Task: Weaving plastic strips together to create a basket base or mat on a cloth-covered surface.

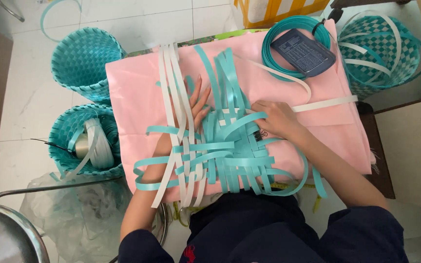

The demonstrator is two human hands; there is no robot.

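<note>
A half-woven mat of teal and white plastic strips [220, 146] lies on a pink cloth-covered board [137, 83] across my lap. My left hand [197, 104] lies flat under and between the white strips at the mat's left side, fingers spread. My right hand [274, 119] presses on the woven part at the right, its fingers pinching a teal strip next to a small black clip [259, 132]. A long white strip [325, 103] runs off to the right from under that hand.
Two teal woven baskets [84, 61] stand on the floor at left, the nearer one [64, 134] holding a roll of white strip [96, 143]. A teal strip coil [269, 48] with a dark flat device [302, 52] sits at top; another basket [381, 48] at right. A metal stool [6, 229] at lower left.
</note>
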